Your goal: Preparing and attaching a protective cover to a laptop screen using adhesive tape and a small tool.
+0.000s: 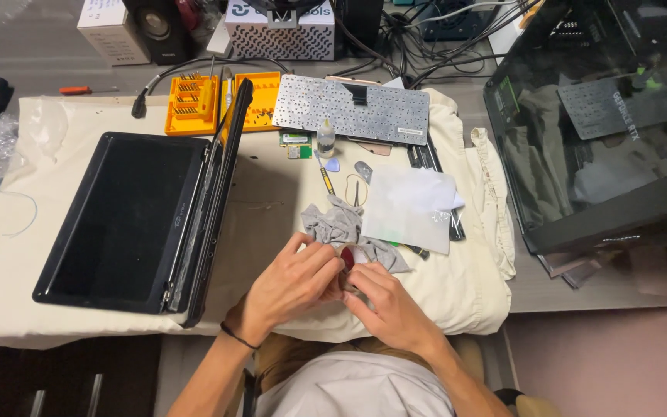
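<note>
My left hand point(291, 282) and my right hand point(384, 301) meet near the front edge of the cloth-covered table. Together they pinch a small part with a red spot point(349, 256), mostly hidden by my fingers. A crumpled grey cloth point(341, 225) lies right behind them, partly under my fingertips. To the left an open black laptop point(125, 212) lies face down, its lid standing on edge.
A detached keyboard point(353, 108) lies upside down at the back. Beside it are an orange screwdriver bit set point(194, 104), a small bottle point(326, 139), picks and tweezers point(355, 189), and a white sheet point(411, 208). A dark glass computer case point(596, 123) fills the right side.
</note>
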